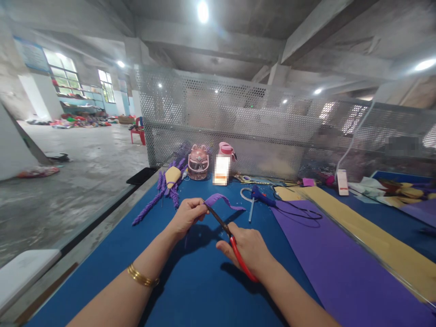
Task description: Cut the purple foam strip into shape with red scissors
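Pinching the purple strip (215,198), your left hand (189,215) sits just off the tip of the scissors (235,249), thumb and fingers together on the strip's near part. Your right hand (250,250) is wrapped round the red handles; the blades lie in line, and you cannot tell from here whether they are parted or gripping anything.

Key relation: scissors point forward and left from your right hand, tip at your left fingertips. Strip lies beyond the blades; its long axis leaves your left fingers, arches up, then trails off to the right, far end loose. Left hand is nearer the strip, touching it; right hand stands off by the length of the blades.

Around the scissors: blue glue gun (262,196) beyond and to the right; purple sheet (306,236) to the right, yellow sheet (357,227) farther right. Twisted purple stems (146,215) lie left of the scissors, beyond your left forearm. Pink container (198,163) stands well beyond. Blue tabletop (204,290) beneath all.
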The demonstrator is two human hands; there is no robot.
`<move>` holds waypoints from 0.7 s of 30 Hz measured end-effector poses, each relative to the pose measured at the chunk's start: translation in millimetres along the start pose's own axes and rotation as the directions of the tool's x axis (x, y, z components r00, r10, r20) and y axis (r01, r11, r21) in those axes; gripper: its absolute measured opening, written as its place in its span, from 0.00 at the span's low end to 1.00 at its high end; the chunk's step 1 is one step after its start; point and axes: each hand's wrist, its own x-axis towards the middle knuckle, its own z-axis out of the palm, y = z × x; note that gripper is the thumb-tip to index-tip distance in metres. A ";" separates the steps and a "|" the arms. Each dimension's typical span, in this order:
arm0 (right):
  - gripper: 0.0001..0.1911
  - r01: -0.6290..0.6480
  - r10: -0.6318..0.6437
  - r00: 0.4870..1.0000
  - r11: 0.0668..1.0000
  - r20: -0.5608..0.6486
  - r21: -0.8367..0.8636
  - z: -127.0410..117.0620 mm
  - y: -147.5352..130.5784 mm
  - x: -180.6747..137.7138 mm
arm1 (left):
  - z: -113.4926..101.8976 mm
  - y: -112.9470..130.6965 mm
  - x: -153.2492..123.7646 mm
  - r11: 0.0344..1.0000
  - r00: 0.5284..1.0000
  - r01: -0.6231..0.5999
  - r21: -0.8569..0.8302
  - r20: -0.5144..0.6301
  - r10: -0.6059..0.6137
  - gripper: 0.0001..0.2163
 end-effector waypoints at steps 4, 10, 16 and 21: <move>0.26 0.011 -0.012 1.000 0.998 0.023 0.062 -4.0 -1.3 -1.3 | 0.5 2.0 -0.7 0.998 1.000 0.024 0.055 -0.001 -0.024 0.10; 0.28 -0.003 -0.003 0.998 0.996 0.056 0.093 -8.0 -3.1 -0.5 | 3.1 5.4 -1.8 0.997 1.000 0.029 0.075 0.008 -0.030 0.09; 0.29 -0.020 0.011 0.996 0.994 0.086 0.103 -8.1 -3.2 0.1 | 3.8 2.4 -1.1 0.998 1.000 0.026 0.060 0.016 -0.027 0.09; 0.28 0.005 -0.010 0.999 0.995 0.053 0.100 -3.5 -2.0 0.1 | 4.8 4.3 -1.6 0.996 0.999 0.047 0.082 0.006 -0.047 0.10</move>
